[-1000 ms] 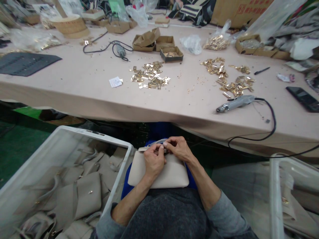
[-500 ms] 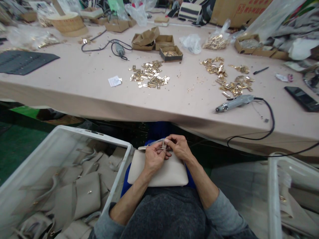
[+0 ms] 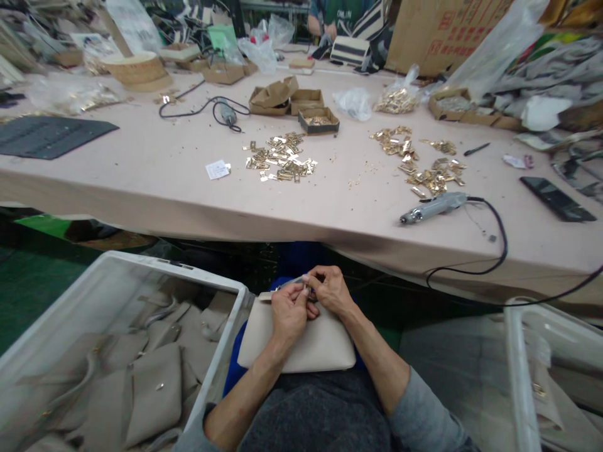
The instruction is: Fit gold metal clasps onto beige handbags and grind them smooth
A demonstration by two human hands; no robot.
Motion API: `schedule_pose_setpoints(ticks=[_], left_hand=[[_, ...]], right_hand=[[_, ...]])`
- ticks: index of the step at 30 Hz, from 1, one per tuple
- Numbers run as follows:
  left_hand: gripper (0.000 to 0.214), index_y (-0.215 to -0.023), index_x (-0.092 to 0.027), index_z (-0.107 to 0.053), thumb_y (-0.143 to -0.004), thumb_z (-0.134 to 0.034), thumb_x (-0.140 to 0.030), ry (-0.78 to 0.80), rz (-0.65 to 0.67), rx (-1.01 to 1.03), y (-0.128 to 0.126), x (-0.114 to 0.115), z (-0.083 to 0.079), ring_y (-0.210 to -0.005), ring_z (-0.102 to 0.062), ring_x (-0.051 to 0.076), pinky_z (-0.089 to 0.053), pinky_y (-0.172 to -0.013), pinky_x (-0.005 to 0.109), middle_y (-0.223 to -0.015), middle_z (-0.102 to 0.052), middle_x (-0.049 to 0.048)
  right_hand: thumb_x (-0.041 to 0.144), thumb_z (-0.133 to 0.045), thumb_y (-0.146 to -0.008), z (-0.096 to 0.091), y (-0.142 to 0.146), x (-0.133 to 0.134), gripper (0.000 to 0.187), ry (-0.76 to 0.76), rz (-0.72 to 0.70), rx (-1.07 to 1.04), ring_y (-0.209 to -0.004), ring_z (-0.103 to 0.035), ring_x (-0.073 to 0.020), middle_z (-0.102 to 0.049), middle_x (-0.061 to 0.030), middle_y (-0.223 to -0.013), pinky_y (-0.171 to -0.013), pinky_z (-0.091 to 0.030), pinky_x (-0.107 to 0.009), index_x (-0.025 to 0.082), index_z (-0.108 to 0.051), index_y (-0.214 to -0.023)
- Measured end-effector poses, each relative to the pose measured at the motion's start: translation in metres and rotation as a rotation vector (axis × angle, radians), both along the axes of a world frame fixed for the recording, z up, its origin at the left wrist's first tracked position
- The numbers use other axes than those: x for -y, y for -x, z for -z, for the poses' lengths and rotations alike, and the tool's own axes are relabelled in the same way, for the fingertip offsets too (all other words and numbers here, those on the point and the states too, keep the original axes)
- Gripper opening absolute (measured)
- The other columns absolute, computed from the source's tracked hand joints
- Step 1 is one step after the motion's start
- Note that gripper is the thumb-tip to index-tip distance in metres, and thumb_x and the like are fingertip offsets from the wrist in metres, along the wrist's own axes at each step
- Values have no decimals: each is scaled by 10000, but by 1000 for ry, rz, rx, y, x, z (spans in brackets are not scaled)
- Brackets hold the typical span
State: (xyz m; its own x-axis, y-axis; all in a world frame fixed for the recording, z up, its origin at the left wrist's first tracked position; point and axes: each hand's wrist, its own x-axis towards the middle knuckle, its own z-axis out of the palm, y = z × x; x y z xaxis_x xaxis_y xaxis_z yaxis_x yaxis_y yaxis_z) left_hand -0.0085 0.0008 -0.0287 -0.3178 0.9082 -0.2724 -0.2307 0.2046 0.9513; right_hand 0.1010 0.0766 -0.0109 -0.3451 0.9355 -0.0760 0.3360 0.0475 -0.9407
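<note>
- Bag (image 3: 325, 345): a pale bag lies across the person's lap, below the table's front edge, its top edge away from the body.
- Piece (image 3: 308, 287): a small, gold-looking bit at the bag's top edge, mostly hidden by fingertips; half a second ago more of it showed.
- Right hand (image 3: 332, 290): thumb and forefinger pinched together on the piece.
- Left hand (image 3: 289, 317): thumb and fingertips, a little more spread half a second ago, have drawn in and seem clamped on the piece too; the exact grip is hidden.
- Meaning: the bag has stayed put, so this looks like fine fitting or adjusting, unfinished.
- Left crate (image 3: 188, 271): beside the lap, heaped with similar bags (image 3: 157, 395).
- Table (image 3: 164, 201): ahead, bearing gold parts (image 3: 281, 157) and a driver (image 3: 436, 207), untouched.
- Far side: a co-worker's hand (image 3: 330, 30), now showing more clearly.
</note>
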Motion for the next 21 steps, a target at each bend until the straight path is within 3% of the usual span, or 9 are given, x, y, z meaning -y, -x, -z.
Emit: schedule_pose_setpoints(ticks=[6, 10, 14, 17, 21], left_hand=[[423, -821, -170, -606, -750, -750, -562, 58, -100, -35, 3, -3, 9, -301, -488, 135, -392, -341, 216, -407, -587, -6], [410, -757, -193, -572, -708, -744, -562, 62, -140, -17, 3, -8, 17, -271, -406, 109, -305, -313, 199, -373, -531, -31], [436, -707, -189, -584, -693, -745, -593, 80, -157, 20, 5, -11, 21, -262, -354, 90, -274, -307, 191, -342, -474, -46], [475, -742, -177, -620, -694, -764, -627, 53, -175, 35, 5, -11, 24, -260, -348, 87, -259, -307, 182, -330, -451, -56], [575, -774, -162, -629, -649, -795, -698, -8, -149, 80, 4, -9, 25, -259, -349, 59, -237, -291, 177, -488, -621, 10]], right_hand=[[261, -700, -820, -6, 13, -2, 152, 69, -40, 31, -589, -605, -132, -705, -37, -664, -553, -410, -210, 125, -747, -771], [169, -678, -791, -2, 20, -5, 100, 1, -12, 132, -603, -617, -136, -701, -36, -650, -560, -394, -212, 130, -739, -723], [190, -649, -815, 3, 26, -3, 137, -44, -15, 219, -633, -643, -154, -711, -40, -662, -595, -414, -229, 153, -730, -712], [246, -644, -846, -9, 28, -2, 141, -225, 15, 319, -676, -656, -184, -716, -45, -711, -633, -426, -259, 190, -724, -745], [287, -580, -929, -58, 36, -22, 161, -588, 128, 249, -687, -630, -191, -697, -56, -784, -667, -432, -286, 206, -699, -857]])
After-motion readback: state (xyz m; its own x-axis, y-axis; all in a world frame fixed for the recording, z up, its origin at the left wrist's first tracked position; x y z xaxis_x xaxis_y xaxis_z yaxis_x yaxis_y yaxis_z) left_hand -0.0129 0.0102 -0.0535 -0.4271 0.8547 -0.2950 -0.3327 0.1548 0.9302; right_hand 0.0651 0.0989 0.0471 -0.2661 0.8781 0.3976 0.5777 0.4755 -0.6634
